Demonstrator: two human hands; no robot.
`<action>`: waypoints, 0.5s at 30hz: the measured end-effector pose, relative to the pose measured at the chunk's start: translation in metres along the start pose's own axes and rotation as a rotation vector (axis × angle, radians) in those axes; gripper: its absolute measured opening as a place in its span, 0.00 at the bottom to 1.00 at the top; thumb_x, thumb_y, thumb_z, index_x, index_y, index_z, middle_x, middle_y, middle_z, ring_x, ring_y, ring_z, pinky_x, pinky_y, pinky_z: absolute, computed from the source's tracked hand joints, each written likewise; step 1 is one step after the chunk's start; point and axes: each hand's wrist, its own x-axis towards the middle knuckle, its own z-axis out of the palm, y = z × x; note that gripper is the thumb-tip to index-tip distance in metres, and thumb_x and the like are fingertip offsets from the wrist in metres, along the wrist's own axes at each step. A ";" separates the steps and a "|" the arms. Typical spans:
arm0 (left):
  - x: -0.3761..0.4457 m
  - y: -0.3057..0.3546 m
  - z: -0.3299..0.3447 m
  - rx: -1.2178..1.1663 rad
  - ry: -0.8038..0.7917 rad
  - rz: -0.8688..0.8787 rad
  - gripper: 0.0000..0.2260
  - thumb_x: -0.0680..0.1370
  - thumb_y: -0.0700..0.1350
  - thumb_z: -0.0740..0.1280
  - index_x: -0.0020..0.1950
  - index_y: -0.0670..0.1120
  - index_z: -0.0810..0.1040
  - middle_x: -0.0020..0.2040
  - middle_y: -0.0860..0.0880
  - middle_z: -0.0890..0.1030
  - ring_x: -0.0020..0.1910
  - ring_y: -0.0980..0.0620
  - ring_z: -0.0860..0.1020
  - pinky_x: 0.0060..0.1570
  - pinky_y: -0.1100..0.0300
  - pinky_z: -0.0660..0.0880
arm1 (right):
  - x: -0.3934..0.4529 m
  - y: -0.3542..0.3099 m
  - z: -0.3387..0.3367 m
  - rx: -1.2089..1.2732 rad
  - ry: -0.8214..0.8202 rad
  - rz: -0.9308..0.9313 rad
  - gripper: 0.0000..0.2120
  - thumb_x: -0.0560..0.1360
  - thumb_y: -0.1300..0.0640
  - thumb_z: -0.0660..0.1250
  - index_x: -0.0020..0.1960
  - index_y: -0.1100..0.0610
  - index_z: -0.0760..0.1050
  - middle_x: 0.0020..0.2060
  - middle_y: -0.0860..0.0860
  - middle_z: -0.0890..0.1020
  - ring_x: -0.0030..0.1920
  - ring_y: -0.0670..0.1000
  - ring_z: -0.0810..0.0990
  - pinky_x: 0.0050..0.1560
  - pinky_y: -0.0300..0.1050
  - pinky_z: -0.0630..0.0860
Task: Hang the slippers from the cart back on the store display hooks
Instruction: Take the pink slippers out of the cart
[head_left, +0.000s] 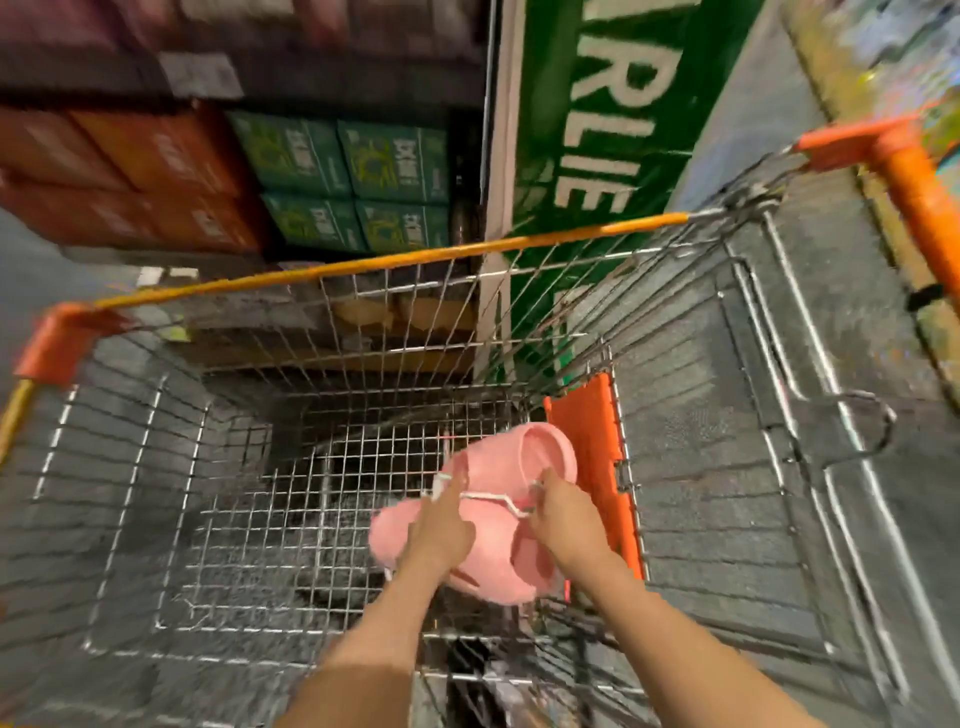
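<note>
Both hands reach down into the wire cart (270, 519), close together over 1 pair of pink slippers (493, 525). The left hand (441, 530) lies on top of the pair with its forefinger stretched forward along the white plastic hanger (493, 500); its other fingers fold down over the pink upper, though motion blur hides how firmly they close on it. The right hand (563, 514), just right of the left one, pinches the hanger's other end between thumb and fingertips. The hanger runs across between the 2 hands, and the slippers hang under and around them: 1 toe shows beyond the fingertips, the other rounded end bulges out to the left of the left wrist, and an open heel part sits between the 2 wrists. Whether the pair rests on the cart's mesh floor or is raised off it cannot be told.

Immediately right of the right hand stands the orange plastic flap (592, 457) of the cart's seat section. Far beyond the fingertips, past the orange-trimmed front rim, are stacked green cartons (353, 187) and orange cartons (145, 171), with a green sign (597, 130) in white letters to their right.
</note>
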 end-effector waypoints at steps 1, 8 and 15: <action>-0.008 0.006 -0.007 -0.056 -0.011 0.017 0.36 0.74 0.36 0.56 0.75 0.62 0.48 0.65 0.47 0.74 0.43 0.54 0.76 0.41 0.63 0.75 | -0.005 -0.005 -0.013 -0.026 0.026 -0.018 0.09 0.74 0.57 0.62 0.52 0.60 0.70 0.48 0.60 0.81 0.51 0.63 0.79 0.46 0.52 0.73; -0.101 0.079 -0.044 -0.167 0.023 0.141 0.28 0.72 0.35 0.56 0.72 0.52 0.63 0.50 0.48 0.79 0.42 0.49 0.77 0.38 0.63 0.72 | -0.072 -0.037 -0.139 -0.044 0.259 -0.160 0.18 0.72 0.49 0.68 0.54 0.58 0.68 0.52 0.57 0.80 0.53 0.63 0.78 0.48 0.52 0.74; -0.227 0.231 -0.088 0.123 0.463 0.331 0.14 0.76 0.51 0.61 0.56 0.45 0.75 0.53 0.44 0.81 0.50 0.42 0.79 0.47 0.55 0.75 | -0.184 -0.026 -0.325 -0.028 0.558 -0.357 0.17 0.71 0.60 0.64 0.59 0.53 0.70 0.55 0.56 0.79 0.56 0.60 0.77 0.50 0.47 0.70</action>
